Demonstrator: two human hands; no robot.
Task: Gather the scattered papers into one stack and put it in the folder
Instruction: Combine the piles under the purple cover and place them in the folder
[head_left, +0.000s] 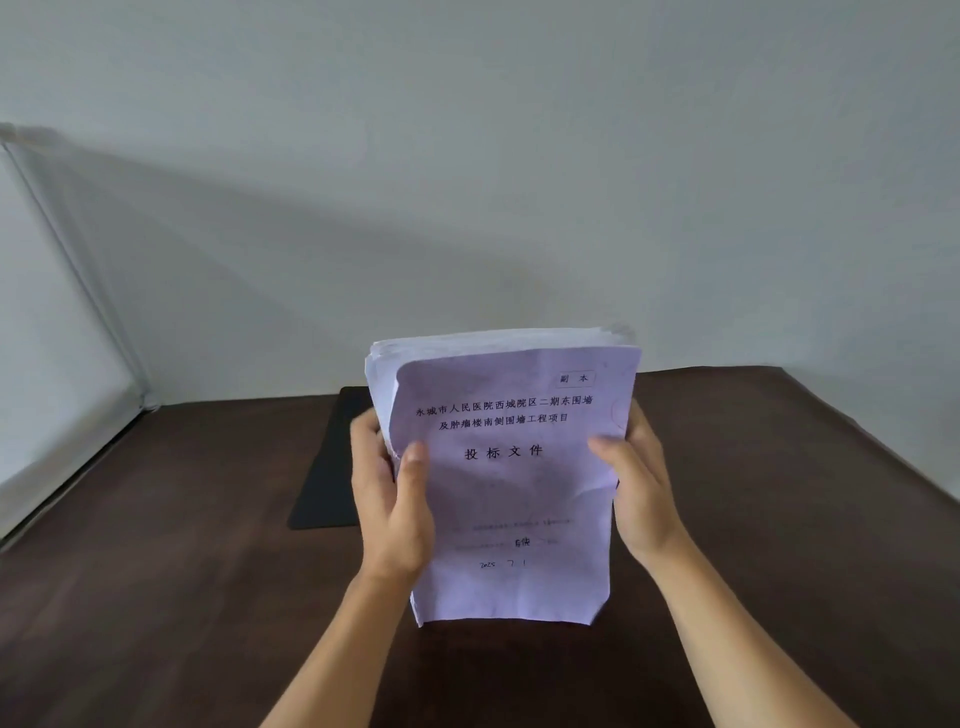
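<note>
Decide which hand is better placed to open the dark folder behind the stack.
Probably the left hand: the folder lies just beyond it, left of the paper stack. The right hand grips the far side.

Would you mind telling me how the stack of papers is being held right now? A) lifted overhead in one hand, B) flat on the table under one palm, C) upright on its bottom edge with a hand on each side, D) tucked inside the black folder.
C: the stack of papers stands upright on the table, the left hand and right hand gripping its sides; the black folder lies behind it.
</note>
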